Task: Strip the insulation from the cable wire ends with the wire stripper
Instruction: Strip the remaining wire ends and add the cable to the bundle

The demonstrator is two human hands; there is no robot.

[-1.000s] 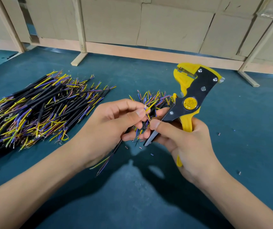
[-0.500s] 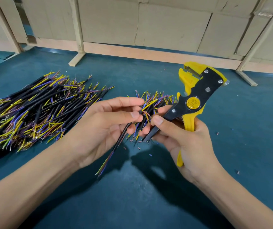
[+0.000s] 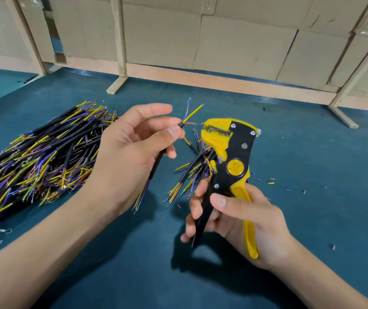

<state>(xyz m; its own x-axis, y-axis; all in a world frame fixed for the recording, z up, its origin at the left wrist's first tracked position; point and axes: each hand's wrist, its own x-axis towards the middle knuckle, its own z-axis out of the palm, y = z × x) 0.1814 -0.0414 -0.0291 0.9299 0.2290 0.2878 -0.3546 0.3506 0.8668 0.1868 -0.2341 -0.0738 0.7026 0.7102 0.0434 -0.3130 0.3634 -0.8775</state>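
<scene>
L hand (image 3: 127, 157) pinches cable (image 3: 156, 166); R hand (image 3: 245, 219) grips stripper (image 3: 234, 157).

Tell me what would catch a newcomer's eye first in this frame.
The yellow-and-black wire stripper right of centre stands out first, gripped by the right hand with its head pointing up. Beside it, the left hand pinches one black cable, whose thin red wire reaches the stripper's head. A large pile of cut cables sprawls across the blue table on the left.
</scene>
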